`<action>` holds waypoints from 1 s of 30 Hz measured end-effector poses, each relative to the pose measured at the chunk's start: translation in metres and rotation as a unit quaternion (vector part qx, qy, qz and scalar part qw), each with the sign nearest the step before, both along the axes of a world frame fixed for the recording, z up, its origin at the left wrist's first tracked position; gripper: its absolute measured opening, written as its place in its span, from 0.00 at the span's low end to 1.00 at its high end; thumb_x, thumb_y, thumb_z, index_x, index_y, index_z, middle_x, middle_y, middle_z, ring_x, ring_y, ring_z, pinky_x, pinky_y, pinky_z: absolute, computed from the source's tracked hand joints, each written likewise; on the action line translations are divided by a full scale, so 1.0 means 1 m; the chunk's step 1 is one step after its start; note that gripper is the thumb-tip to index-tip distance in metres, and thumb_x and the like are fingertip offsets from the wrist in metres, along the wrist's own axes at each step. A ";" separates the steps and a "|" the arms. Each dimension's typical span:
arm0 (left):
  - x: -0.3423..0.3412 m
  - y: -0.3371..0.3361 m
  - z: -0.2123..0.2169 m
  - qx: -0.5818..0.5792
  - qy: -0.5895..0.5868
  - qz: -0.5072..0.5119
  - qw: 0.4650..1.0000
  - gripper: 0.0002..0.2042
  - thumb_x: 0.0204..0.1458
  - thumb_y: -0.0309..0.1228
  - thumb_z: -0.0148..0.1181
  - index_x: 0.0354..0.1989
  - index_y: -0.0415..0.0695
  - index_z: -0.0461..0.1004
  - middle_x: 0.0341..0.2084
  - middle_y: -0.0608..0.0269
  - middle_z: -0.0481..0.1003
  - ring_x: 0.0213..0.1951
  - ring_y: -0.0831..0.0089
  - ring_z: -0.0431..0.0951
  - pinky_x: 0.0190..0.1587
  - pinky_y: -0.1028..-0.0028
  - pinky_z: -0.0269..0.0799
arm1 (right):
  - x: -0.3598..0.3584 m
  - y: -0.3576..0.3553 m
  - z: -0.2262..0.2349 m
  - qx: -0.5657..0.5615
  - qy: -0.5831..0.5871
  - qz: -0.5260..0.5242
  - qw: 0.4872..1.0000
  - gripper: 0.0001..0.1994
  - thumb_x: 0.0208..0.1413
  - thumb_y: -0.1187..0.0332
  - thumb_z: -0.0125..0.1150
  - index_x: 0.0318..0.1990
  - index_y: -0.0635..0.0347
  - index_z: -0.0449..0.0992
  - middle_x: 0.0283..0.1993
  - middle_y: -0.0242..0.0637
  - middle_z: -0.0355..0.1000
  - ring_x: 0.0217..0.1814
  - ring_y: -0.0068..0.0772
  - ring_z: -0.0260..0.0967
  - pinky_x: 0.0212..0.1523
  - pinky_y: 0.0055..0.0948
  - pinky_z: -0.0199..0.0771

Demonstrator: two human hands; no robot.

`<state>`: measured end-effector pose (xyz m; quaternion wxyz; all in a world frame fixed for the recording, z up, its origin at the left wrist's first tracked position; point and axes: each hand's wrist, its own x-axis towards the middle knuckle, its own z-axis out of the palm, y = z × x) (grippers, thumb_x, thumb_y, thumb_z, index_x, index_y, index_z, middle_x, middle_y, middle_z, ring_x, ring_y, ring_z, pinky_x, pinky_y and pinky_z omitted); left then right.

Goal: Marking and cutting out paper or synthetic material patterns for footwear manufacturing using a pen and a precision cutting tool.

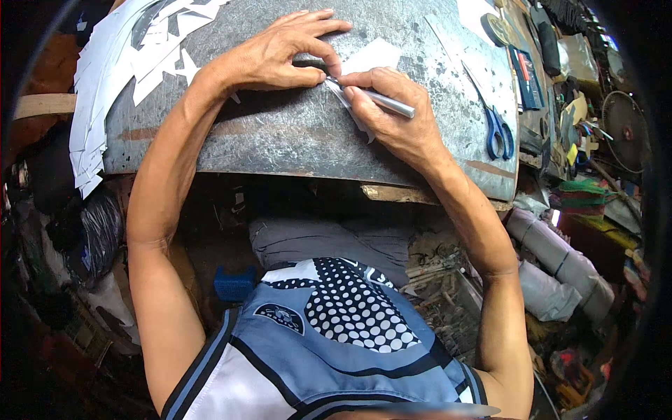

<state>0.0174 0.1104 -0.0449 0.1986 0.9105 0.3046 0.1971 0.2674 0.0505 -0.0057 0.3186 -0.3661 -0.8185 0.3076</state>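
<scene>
- My left hand (280, 52) lies flat, fingers spread wide, pressing down on a thin white sheet piece (371, 56) on the scuffed grey metal-topped table (280, 136); it grips nothing, only pins.
- My right hand (392, 112) is closed around a slim silver metal-handled cutting tool (388, 103), held like a pen, tip hidden under the left index fingertip.
- The white piece sits just ahead of the right hand, touching both hands; a sliver of it shows under the right knuckles, nearer my body.
- To do this cut well, as I judge it: keep the left palm's weight even so the sheet cannot creep, keep the fingertip beside the blade and not in its line, draw the tool toward my body at a low angle.
- Risk: blade tip and left fingertip are touching or nearly so; I cannot tell which.
- The piece looks flat, matte, stiff like card or thin plastic, with straight angled edges.
- Far out beyond the left hand: a heap of white cut-out offcuts (112, 77) overhanging the table edge.
- Out past the right hand: blue-handled scissors (498, 129) lying on the table, well apart.
</scene>
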 end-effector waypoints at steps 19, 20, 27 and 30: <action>0.000 -0.001 0.022 -0.078 -0.025 -0.041 0.996 0.14 0.48 0.39 0.62 0.42 0.50 0.82 0.68 0.38 0.58 0.71 0.38 0.50 0.72 0.48 0.42 | 0.000 -0.001 -0.001 -0.022 0.009 -0.004 1.000 0.07 0.53 0.70 0.65 0.37 0.62 0.81 0.34 0.41 0.79 0.37 0.41 0.77 0.42 0.37 0.75; 0.000 -0.001 0.023 -0.083 -0.023 -0.039 0.996 0.14 0.48 0.39 0.62 0.42 0.50 0.82 0.68 0.39 0.58 0.71 0.39 0.50 0.72 0.48 0.42 | 0.000 -0.001 -0.002 -0.026 0.012 -0.005 1.000 0.07 0.53 0.70 0.65 0.37 0.62 0.81 0.34 0.41 0.79 0.37 0.40 0.77 0.42 0.36 0.75; 0.000 -0.002 0.025 -0.096 -0.020 -0.033 0.995 0.15 0.48 0.38 0.61 0.43 0.49 0.82 0.68 0.39 0.58 0.71 0.40 0.50 0.72 0.48 0.41 | 0.001 -0.002 -0.002 -0.032 0.019 -0.010 0.999 0.07 0.53 0.69 0.66 0.36 0.62 0.81 0.34 0.41 0.79 0.37 0.40 0.78 0.42 0.35 0.75; 0.000 -0.002 0.024 -0.095 -0.025 -0.036 0.995 0.15 0.48 0.38 0.61 0.43 0.49 0.82 0.68 0.39 0.58 0.72 0.40 0.49 0.72 0.49 0.40 | 0.002 -0.002 -0.003 -0.042 0.017 -0.010 0.999 0.07 0.53 0.69 0.66 0.37 0.62 0.81 0.35 0.41 0.79 0.37 0.39 0.78 0.42 0.35 0.75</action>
